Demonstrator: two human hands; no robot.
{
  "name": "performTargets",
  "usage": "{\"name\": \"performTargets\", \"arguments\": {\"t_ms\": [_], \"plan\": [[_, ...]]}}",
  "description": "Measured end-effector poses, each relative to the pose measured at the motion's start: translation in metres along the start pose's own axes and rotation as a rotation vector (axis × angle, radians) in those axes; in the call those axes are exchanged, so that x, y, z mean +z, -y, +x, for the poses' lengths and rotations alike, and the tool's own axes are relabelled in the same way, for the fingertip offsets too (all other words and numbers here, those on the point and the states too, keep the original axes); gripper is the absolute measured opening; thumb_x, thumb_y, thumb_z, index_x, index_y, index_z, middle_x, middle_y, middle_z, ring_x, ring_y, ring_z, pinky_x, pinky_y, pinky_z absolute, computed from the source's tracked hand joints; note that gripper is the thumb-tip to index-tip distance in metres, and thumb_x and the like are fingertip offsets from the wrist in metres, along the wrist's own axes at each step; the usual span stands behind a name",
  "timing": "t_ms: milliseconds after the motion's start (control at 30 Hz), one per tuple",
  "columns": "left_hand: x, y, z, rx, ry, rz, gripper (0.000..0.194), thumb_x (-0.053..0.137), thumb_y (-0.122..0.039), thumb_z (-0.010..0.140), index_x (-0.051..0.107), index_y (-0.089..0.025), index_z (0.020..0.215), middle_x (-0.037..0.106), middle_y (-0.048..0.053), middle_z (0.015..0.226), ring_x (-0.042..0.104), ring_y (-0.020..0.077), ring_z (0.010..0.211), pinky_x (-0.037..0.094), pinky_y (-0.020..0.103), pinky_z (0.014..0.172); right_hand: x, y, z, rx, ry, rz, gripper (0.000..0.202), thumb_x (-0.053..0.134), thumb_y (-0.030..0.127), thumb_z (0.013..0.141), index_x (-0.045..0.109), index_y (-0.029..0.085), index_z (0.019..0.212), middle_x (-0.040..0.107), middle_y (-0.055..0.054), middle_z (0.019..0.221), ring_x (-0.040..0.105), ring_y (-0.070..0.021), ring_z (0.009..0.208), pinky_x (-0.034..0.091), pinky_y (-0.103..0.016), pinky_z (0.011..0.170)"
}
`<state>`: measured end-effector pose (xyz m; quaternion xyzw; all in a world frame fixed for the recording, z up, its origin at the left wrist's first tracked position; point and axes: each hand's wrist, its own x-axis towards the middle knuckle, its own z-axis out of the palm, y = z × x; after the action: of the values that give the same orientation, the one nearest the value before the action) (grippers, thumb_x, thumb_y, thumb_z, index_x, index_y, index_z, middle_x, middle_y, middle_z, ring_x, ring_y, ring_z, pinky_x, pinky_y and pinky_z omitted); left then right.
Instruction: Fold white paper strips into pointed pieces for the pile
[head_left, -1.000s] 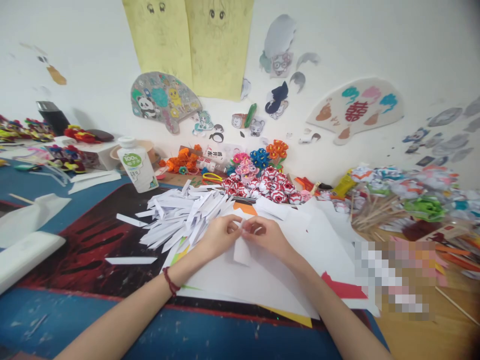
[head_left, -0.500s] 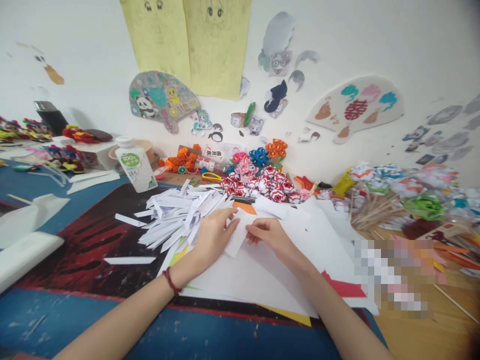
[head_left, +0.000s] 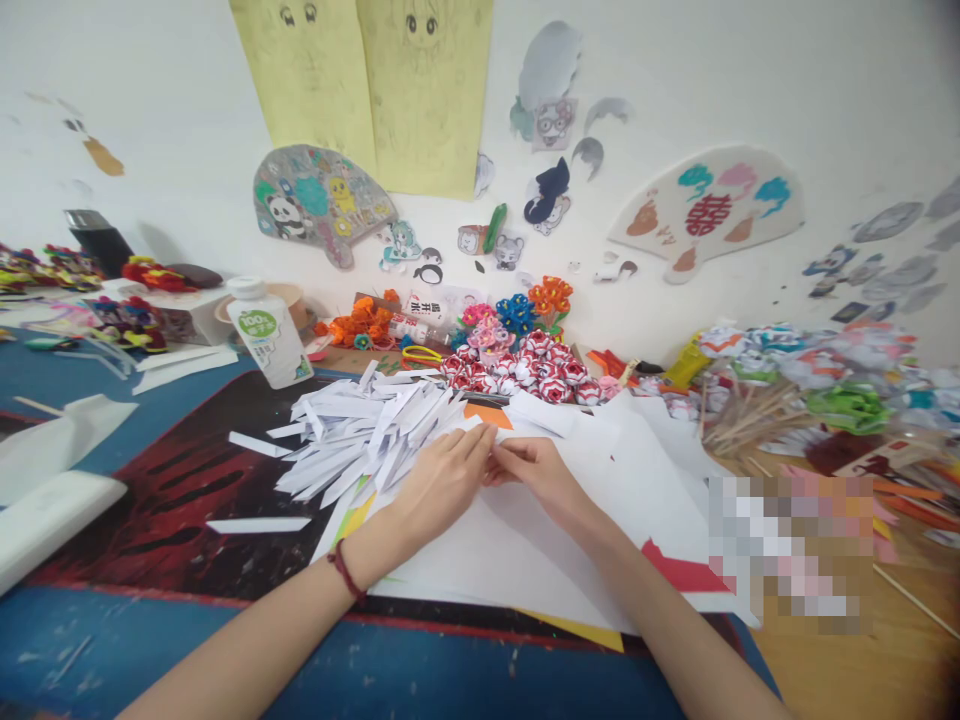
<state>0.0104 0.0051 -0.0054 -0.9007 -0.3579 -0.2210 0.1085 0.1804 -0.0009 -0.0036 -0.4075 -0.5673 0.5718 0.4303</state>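
Left hand (head_left: 448,480) and right hand (head_left: 541,478) together, grip unclear, over white sheets (head_left: 532,555), capped bottle (head_left: 270,338) beyond paper strips (head_left: 360,435), contents hidden

The bare left hand (head_left: 442,480) and bare right hand (head_left: 544,482) met at their fingers, pinching a small white paper piece (head_left: 504,434), mostly hidden, above large white paper sheets (head_left: 525,565). Folded white paper strips (head_left: 375,430) lay heaped near the left hand. Beyond the heap, a white plastic bottle with a green-and-white label (head_left: 270,335) stood upright; red-and-white rosette flowers (head_left: 536,370) clustered beyond the sheets.

Red-and-white paper flowers (head_left: 553,366)
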Motion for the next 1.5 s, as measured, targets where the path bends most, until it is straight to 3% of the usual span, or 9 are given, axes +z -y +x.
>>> {"name": "performTargets", "arguments": {"t_ms": [367,600,833,1100,1300,1500], "plan": [[-0.002,-0.008,0.0,-0.062,-0.034,-0.399,0.05,0.043,-0.024,0.094,0.031,-0.016,0.141,0.043,0.016,0.143,0.042,0.024,0.131,0.041,0.044,0.105,-0.007,-0.009,0.006,-0.036,-0.115,-0.058,0.04,0.065,0.053,0.076,0.067,0.013,0.072,0.065,-0.004,0.069,0.06,-0.0147,0.061,0.051,-0.029,0.064],[-0.013,-0.002,0.003,-0.328,-0.064,-0.729,0.037,0.04,-0.03,0.095,0.052,-0.02,0.128,0.065,0.008,0.12,0.063,0.0195,0.104,0.049,0.032,0.089,-0.008,-0.004,0.004,0.0,-0.108,-0.094,0.037,0.065,0.048,0.078,0.067,0.012,0.069,0.066,-0.006,0.065,0.062,-0.0151,0.057,0.048,-0.027,0.056],[-0.013,0.007,0.006,-0.521,-0.08,-0.848,0.024,0.049,-0.031,0.089,0.069,-0.019,0.098,0.072,0.003,0.094,0.064,0.0154,0.077,0.047,0.025,0.071,-0.008,-0.002,0.001,-0.019,-0.029,-0.094,0.034,0.065,0.045,0.079,0.069,0.012,0.07,0.067,-0.006,0.066,0.061,-0.0139,0.056,0.047,-0.026,0.055],[0.0,0.014,0.008,-0.556,-0.026,-1.042,0.024,0.06,-0.033,0.081,0.069,-0.014,0.091,0.07,0.005,0.085,0.058,0.0133,0.066,0.044,0.023,0.06,-0.007,0.003,-0.002,-0.014,0.016,-0.117,0.033,0.064,0.041,0.081,0.069,0.011,0.07,0.066,-0.005,0.064,0.06,-0.0127,0.056,0.046,-0.025,0.056],[-0.002,0.013,0.008,-0.572,-0.045,-1.067,0.023,0.063,-0.035,0.078,0.067,-0.012,0.082,0.067,0.004,0.076,0.055,0.0118,0.061,0.041,0.022,0.058,-0.005,0.006,-0.002,0.002,0.004,-0.089,0.029,0.065,0.038,0.08,0.069,0.011,0.072,0.066,-0.006,0.069,0.062,-0.0143,0.06,0.048,-0.026,0.059],[-0.004,0.01,0.008,-0.607,-0.07,-1.067,0.025,0.063,-0.035,0.078,0.067,-0.013,0.087,0.067,0.005,0.079,0.055,0.0127,0.064,0.041,0.023,0.059,-0.005,0.009,-0.005,-0.047,0.003,-0.097,0.027,0.062,0.035,0.083,0.069,0.012,0.071,0.065,-0.005,0.067,0.06,-0.0135,0.06,0.046,-0.026,0.058]]}}
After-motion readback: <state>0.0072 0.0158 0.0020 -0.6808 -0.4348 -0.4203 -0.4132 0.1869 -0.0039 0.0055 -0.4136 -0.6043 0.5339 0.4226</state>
